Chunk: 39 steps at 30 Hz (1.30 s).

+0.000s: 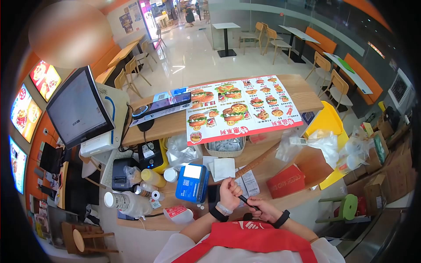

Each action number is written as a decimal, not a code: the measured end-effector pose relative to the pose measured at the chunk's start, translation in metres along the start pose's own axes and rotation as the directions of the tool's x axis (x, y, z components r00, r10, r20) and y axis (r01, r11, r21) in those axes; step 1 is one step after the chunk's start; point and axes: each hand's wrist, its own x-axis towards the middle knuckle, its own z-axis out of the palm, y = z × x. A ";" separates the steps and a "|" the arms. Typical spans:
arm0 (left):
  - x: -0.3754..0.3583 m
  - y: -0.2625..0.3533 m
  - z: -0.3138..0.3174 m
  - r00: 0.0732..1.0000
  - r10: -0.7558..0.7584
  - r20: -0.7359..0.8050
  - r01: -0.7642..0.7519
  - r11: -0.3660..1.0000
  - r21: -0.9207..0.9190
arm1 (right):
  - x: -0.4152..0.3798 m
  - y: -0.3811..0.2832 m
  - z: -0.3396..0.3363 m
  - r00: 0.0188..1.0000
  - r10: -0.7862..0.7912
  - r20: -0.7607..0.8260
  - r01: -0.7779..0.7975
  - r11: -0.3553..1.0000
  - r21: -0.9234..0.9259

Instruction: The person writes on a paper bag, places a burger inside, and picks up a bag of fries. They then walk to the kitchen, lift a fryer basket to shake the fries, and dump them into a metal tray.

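Note:
My left hand (230, 192), a fist with a bracelet and black band at its wrist, is closed around one end of a slim black stick-like object (242, 198). On its other end my right hand (265, 210) has its fingers closed, with a black wristband below. What exactly the object is does not show. Both hands hover at the counter's near edge, above the red apron (263, 239). Just beyond them lie printed receipts (250, 182) and white paper squares (224, 168). A blue box (192, 183) stands left of my left hand.
A menu board (241, 107) covers the raised ledge, beside a phone (171, 103) and a monitor (79, 107). Bottles (153, 177) crowd the left. A red paper bag (285, 180) stands right, near a yellow bin (326, 120) and a green stool (348, 207).

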 end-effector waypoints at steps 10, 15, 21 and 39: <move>0.011 -0.018 -0.040 0.963 0.058 -0.264 -0.016 0.987 0.158 | 0.060 0.009 -0.032 0.886 -0.279 -0.370 0.225 0.957 -0.182; 0.002 -0.011 -0.044 0.962 0.003 -0.272 0.056 0.976 0.210 | 0.095 -0.002 -0.058 0.772 -0.531 -0.349 0.432 0.841 -0.325; -0.004 -0.006 -0.053 0.963 -0.147 -0.226 0.193 0.962 0.195 | 0.073 -0.007 -0.058 0.830 -0.522 -0.196 0.404 0.805 -0.435; -0.005 -0.030 -0.046 0.945 -0.269 -0.184 0.318 0.885 0.341 | -0.040 0.055 -0.129 0.723 -0.486 -0.491 0.319 0.866 -0.386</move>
